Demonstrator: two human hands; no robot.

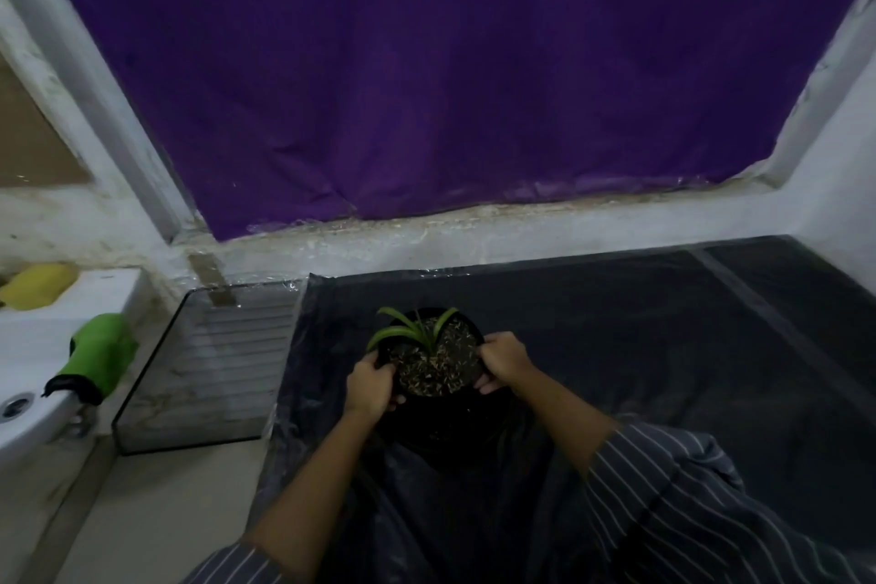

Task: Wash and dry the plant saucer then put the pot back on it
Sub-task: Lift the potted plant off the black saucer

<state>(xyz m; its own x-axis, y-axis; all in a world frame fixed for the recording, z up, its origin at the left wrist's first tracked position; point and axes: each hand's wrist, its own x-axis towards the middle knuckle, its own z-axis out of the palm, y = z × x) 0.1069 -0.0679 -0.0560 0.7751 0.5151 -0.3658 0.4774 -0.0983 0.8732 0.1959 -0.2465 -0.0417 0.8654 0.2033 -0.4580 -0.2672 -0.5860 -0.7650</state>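
On the dark plastic sheet [616,322] that covered the desk, a black pot [429,413] with a small green plant [412,327] stood near the front edge, in the middle of the view. The left hand [372,386] held the pot's left rim, its fingers curled around it, and the right hand [502,363] held the right rim in the same way. It was too dark under the pot to tell if a saucer was there. At the left, a white sink [42,375] carried a green cloth [102,356] over its edge and a yellow sponge [38,285] behind. A purple curtain [450,76] filled the window above.
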